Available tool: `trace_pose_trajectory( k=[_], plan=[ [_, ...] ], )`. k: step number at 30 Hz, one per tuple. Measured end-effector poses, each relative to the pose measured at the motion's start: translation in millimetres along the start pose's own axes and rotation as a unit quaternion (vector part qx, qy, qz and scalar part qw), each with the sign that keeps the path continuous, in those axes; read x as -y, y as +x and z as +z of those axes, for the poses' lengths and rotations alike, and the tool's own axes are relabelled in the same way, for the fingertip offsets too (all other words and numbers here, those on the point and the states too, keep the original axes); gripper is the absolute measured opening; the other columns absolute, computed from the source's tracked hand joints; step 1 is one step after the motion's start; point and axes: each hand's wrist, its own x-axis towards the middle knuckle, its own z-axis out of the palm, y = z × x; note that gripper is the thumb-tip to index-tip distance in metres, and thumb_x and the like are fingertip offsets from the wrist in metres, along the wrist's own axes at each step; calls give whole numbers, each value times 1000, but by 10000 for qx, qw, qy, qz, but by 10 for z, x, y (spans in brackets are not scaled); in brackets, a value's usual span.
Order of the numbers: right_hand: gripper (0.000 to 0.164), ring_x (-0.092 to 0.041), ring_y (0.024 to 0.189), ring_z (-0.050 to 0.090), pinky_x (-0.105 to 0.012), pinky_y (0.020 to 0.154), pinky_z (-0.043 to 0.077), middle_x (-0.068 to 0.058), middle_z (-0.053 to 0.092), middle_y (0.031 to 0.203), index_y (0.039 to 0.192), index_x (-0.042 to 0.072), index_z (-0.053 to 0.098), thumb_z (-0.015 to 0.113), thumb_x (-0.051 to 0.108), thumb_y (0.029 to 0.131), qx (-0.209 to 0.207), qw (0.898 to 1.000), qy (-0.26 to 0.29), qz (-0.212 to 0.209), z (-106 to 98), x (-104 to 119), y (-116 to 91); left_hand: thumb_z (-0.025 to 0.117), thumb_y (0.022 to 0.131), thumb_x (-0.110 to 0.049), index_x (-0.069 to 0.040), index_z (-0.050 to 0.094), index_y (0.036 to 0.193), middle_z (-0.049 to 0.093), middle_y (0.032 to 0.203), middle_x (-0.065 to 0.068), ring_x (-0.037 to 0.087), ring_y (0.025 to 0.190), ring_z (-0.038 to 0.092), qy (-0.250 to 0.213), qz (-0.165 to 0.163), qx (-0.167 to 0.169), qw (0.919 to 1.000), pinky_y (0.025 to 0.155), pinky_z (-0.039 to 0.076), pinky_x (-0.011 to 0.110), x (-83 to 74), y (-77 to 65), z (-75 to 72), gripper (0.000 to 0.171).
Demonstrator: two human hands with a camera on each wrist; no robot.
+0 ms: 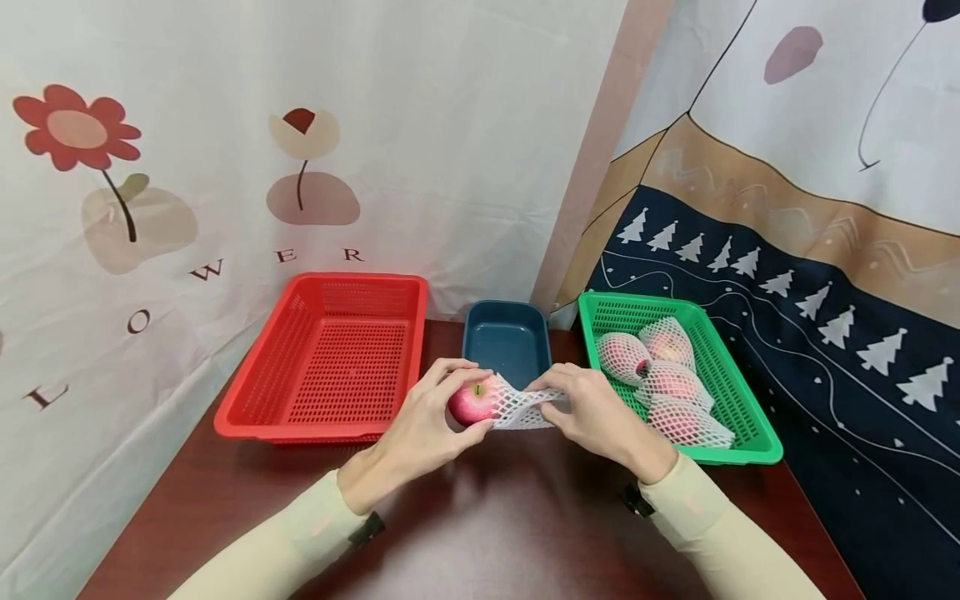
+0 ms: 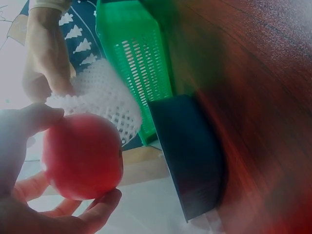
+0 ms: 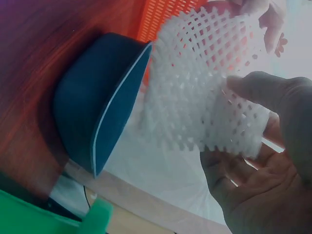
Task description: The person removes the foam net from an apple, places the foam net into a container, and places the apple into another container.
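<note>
A red apple (image 1: 472,403) is gripped by my left hand (image 1: 423,418), its thumb and fingers round the fruit. In the left wrist view most of the apple (image 2: 84,157) shows bare. A white foam net sleeve (image 1: 521,407) still covers the apple's right end and stretches off to the right. My right hand (image 1: 596,417) pinches the loose end of that net; the right wrist view shows the thumb on top of the foam net (image 3: 195,87) and the fingers beneath. Both hands are above the table, in front of the dark blue bin (image 1: 507,333).
At the left stands a red plastic basket (image 1: 322,432) with nothing in it. To the right, a green basket (image 1: 757,446) holds several apples (image 1: 667,379) in white foam nets. A brown table (image 1: 480,533) lies below, and a printed curtain (image 1: 450,150) hangs behind.
</note>
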Motion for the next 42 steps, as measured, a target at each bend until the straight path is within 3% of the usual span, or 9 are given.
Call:
trace_pose_trajectory(
  k=[5, 11, 17, 31, 42],
  plan=[
    [26, -17, 96, 79, -41, 92, 74, -9, 88, 119, 123, 12, 82, 90, 5, 99, 162, 9994, 130, 274, -69, -16, 34, 104, 84, -27, -18, 75, 151, 67, 153, 9, 26, 136, 71, 48, -21, -39, 10000, 100, 72, 38, 13, -23, 6, 73],
    [35, -19, 99, 80, -43, 96, 73, -10, 87, 124, 132, 11, 77, 89, 5, 100, 303, 9987, -82, 394, -184, -51, 129, 105, 83, -30, -19, 76, 149, 68, 151, 8, 26, 136, 71, 113, -27, -96, 9999, 98, 73, 39, 15, -27, -9, 74],
    [45, -18, 90, 71, -35, 83, 69, -10, 86, 124, 143, 14, 76, 87, 6, 100, 561, 9967, -232, 545, -244, -99, 222, 104, 84, -27, -18, 78, 147, 70, 148, 9, 26, 134, 72, 182, 85, -186, 9996, 98, 73, 39, 25, -18, -12, 69],
    [32, -26, 101, 78, -51, 98, 71, -15, 86, 125, 134, 6, 81, 82, -1, 103, 634, 9971, -314, 293, -294, -235, 474, 104, 84, -26, -18, 77, 149, 68, 150, 11, 27, 132, 72, 249, 59, -81, 9996, 96, 73, 41, -1, -27, -49, 70],
    [27, -30, 102, 81, -53, 98, 71, -18, 87, 122, 130, 1, 83, 87, 3, 103, 564, 9972, -416, 250, -280, -301, 727, 103, 86, -25, -18, 78, 147, 68, 149, 11, 27, 131, 73, 288, 176, -30, 9994, 97, 73, 39, -1, -39, -28, 66]
  ],
)
